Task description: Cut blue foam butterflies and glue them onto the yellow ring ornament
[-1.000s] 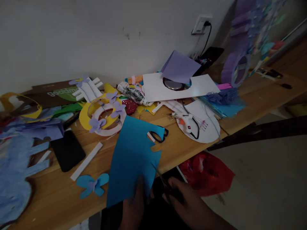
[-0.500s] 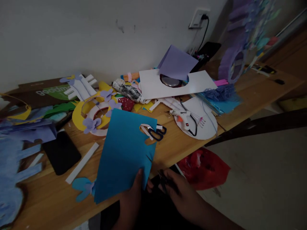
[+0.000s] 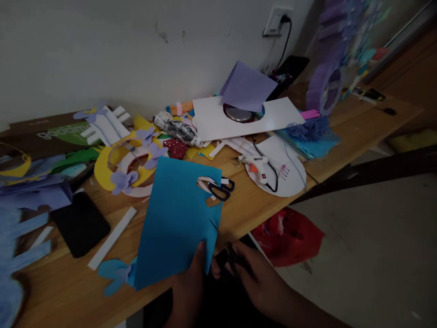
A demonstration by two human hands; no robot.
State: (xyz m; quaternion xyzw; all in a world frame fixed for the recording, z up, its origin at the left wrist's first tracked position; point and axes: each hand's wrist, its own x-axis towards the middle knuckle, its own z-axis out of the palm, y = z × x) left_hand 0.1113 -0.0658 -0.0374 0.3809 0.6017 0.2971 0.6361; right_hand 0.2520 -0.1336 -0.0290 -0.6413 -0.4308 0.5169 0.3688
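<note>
My left hand (image 3: 193, 278) grips the lower edge of a blue sheet of paper (image 3: 174, 218), thumb on top and fingertips showing past its right edge. A rounded notch is cut into the sheet's upper right side, and a short slit lies below it. My right hand (image 3: 251, 269) is closed round a dark pair of scissors (image 3: 234, 257), just right of the sheet and apart from it. Dim light hides much of the blades. Another pair of scissors with dark blue handles (image 3: 221, 190) lies on the table by the notch.
Left of the sheet are a black phone (image 3: 81, 224), a white strip (image 3: 112, 238) and a blue paper flower (image 3: 114, 275). A glue gun (image 3: 258, 167) rests on a white disc (image 3: 290, 177). White board (image 3: 211, 120) and purple paper (image 3: 247, 86) stand behind. A red bag (image 3: 290, 237) lies below the table edge.
The view has shifted slightly, so the table things sit a little farther left. Both hands keep their hold, and the slit in the blue sheet looks the same.
</note>
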